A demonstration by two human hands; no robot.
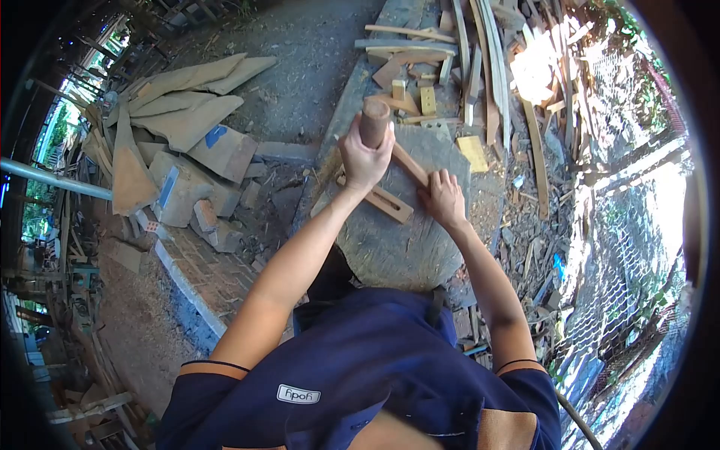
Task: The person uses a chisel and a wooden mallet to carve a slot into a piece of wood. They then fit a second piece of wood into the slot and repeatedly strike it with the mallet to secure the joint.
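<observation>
My left hand (365, 155) is wrapped round a thick round wooden piece (375, 124), which stands up with its flat end toward me. My right hand (446, 198) is closed on the lower end of a narrow wooden bar (410, 165), which slants up and left toward my left hand. Below my hands, a wooden piece with a long slot (388, 205) lies on the worn wooden work surface (405, 251); its upper left part passes under my left wrist. The far end of the bar is hidden behind my left hand.
Small wooden blocks (427, 100) and a yellowish flat piece (472, 154) lie beyond my hands. Long strips (491, 75) are piled at the upper right. Large boards (184, 112) and bricks (205, 215) are on the left, wire mesh (619, 277) on the right.
</observation>
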